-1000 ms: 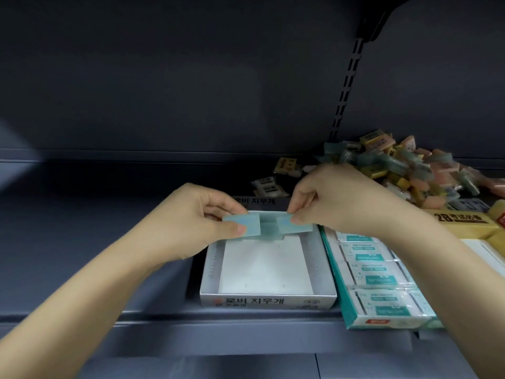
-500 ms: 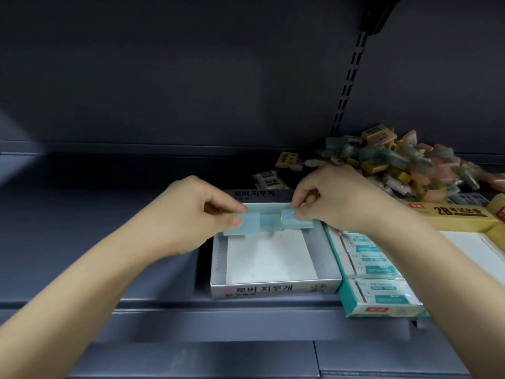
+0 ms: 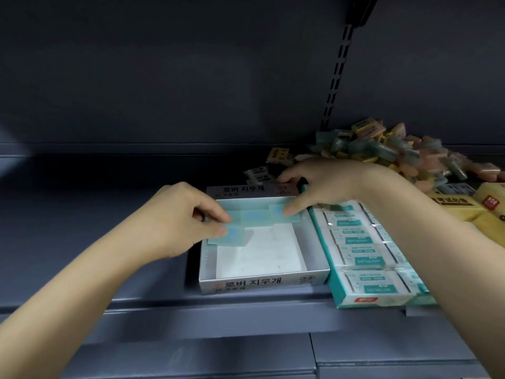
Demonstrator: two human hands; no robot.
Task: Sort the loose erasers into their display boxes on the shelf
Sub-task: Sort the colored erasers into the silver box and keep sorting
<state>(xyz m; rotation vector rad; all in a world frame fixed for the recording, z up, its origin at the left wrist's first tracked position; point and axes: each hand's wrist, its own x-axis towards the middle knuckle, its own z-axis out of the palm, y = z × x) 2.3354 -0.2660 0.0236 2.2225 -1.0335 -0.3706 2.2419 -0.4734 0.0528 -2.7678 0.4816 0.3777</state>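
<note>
The left hand (image 3: pixel 180 220) pinches a pale blue eraser (image 3: pixel 228 236) between thumb and forefinger over the rear left corner of a grey-and-white display box (image 3: pixel 262 283), while the right hand (image 3: pixel 325 184) presses its thumb on another pale blue eraser (image 3: pixel 284 216) lying along the box's rear wall, its forefinger stretched toward the box's raised back flap (image 3: pixel 246 189). A third blue eraser (image 3: pixel 252 216) lies between the two, touching them in a row. The rest of the box's white floor is bare. The box sits at the front edge of the dark grey shelf (image 3: pixel 191 305). Just beside it on the right stands a teal display box (image 3: pixel 366 258) packed with white-sleeved erasers. Toward the shelf's rear right lies a heap of loose erasers (image 3: pixel 404 154) in blue, pink and yellow, and yellow cartons (image 3: pixel 459 205) stand at the right edge.
</note>
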